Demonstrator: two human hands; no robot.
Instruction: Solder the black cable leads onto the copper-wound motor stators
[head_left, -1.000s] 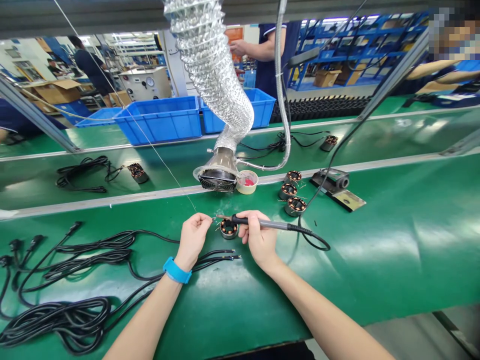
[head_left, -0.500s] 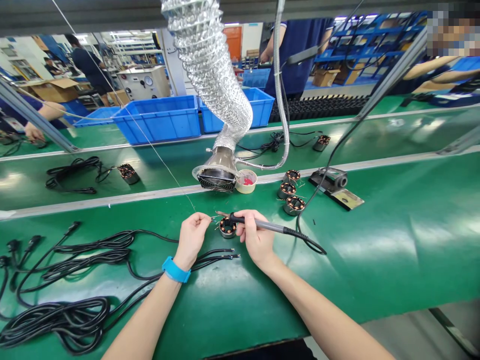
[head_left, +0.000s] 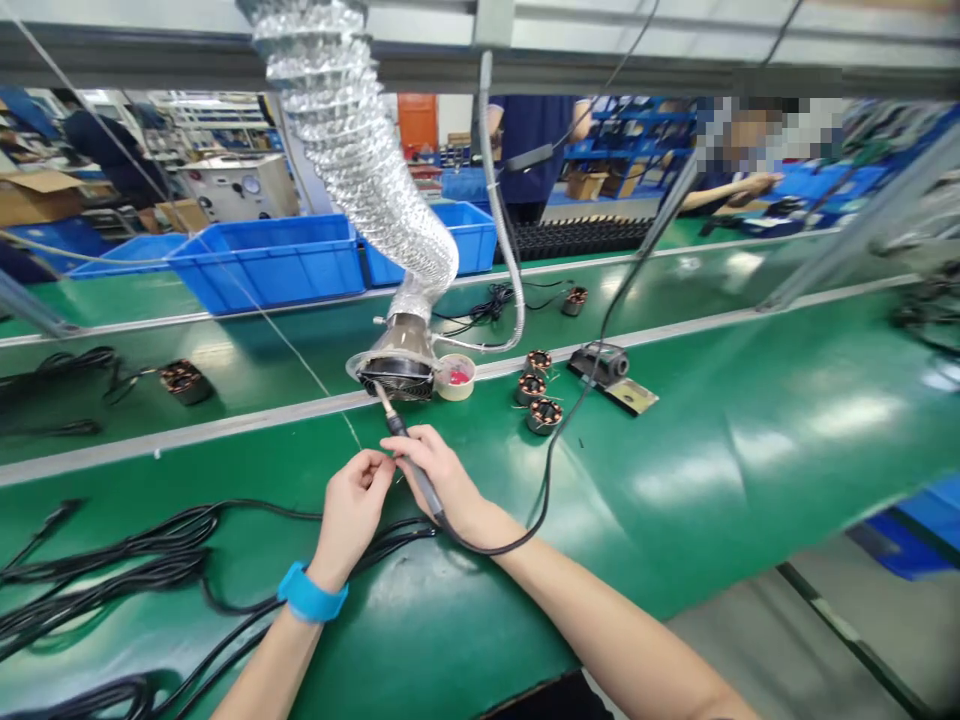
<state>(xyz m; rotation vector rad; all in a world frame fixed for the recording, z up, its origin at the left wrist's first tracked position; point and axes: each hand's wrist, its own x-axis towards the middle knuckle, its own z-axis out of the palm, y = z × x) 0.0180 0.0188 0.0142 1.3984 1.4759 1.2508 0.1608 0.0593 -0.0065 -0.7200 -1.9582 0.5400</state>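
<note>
Right now my right hand [head_left: 433, 482] is closed around the grip of a soldering iron [head_left: 410, 468], its tip angled up and away from me toward the round, fan-guarded intake [head_left: 395, 378] of a foil fume-extractor duct [head_left: 352, 150]. From here, I cannot tell whether the tip touches the intake or only lines up with it. My left hand [head_left: 351, 522], with a blue wristband [head_left: 311, 594] at the wrist, sits just beside the right, its fingertips [head_left: 382, 466] drawn together as if pinching, but anything between them is hidden or too thin to make out. The iron's black cord [head_left: 517, 540] sags past my right forearm, then climbs across the green bench [head_left: 697, 500] toward a metal iron stand [head_left: 609, 370]. Three copper-wound motor stators [head_left: 534, 388] stand close together between that stand and a small round tub [head_left: 455, 378] with something red inside, partly out of my view. Black power cords [head_left: 127, 560] lie tangled to the left of my left wrist and run partly beneath it, their far ends cut off by the frame
</note>
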